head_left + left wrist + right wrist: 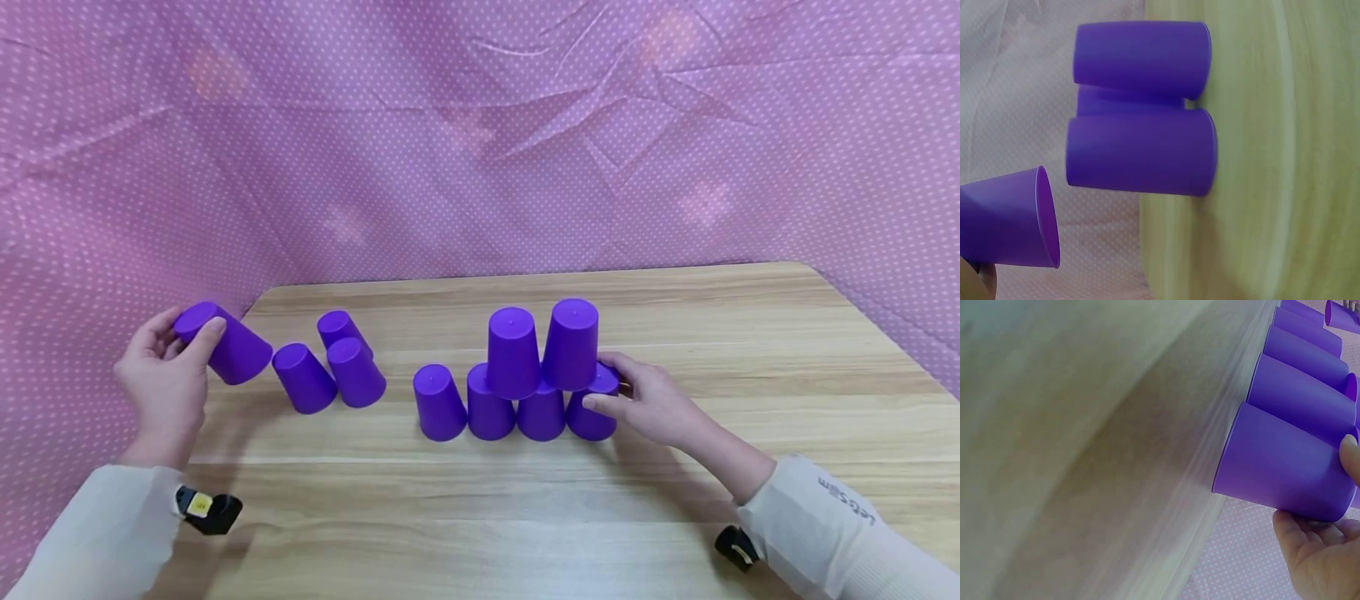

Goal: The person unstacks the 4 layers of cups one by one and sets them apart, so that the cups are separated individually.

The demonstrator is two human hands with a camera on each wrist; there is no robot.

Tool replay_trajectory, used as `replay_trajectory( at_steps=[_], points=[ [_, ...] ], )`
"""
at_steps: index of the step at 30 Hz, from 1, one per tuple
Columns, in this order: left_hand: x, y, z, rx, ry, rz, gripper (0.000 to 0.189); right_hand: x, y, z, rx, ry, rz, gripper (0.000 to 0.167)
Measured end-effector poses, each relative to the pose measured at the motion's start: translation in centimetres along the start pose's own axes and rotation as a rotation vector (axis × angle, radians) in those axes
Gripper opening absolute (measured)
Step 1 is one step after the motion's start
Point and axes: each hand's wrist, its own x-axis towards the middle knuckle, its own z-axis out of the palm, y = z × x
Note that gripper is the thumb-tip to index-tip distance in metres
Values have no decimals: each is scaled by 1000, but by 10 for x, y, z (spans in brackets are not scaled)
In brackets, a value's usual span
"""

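In the head view my left hand (167, 379) grips an upside-down purple cup (234, 346) near its base, tilted and raised at the table's left. Three purple cups stand upside down in a cluster beside it, the nearest being one cup (303, 379). At centre, a row of several upside-down cups (439, 404) carries two more, a left upper cup (513, 354) and a right upper cup (572, 343). My right hand (652, 404) holds the rightmost lower cup (592, 417) between thumb and fingers. The right wrist view shows this lower cup (1288, 465) with its rim down.
Everything stands on a wood-grain table (480, 508). A pink dotted cloth (450, 150) hangs behind it and at the sides. Black devices are strapped at the left wrist (210, 510) and right wrist (737, 547).
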Motion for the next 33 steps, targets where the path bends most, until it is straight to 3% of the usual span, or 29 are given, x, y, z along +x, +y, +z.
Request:
replay_trajectory(
  at_steps=[8,17,23,33],
  points=[
    [2,-13,-5,38,44,-30,56,-1,-1,-2,-1,3,-13,55],
    [-1,-30,-6,115,36,-86,58,-1,-2,-2,2,2,-18,55],
    [-3,-39,-5,121,30,-158,61,-1,-3,-2,1,3,-17,54],
    [-3,-53,-6,164,-5,-216,66,0,-1,-1,-4,3,-19,53]
  ],
)
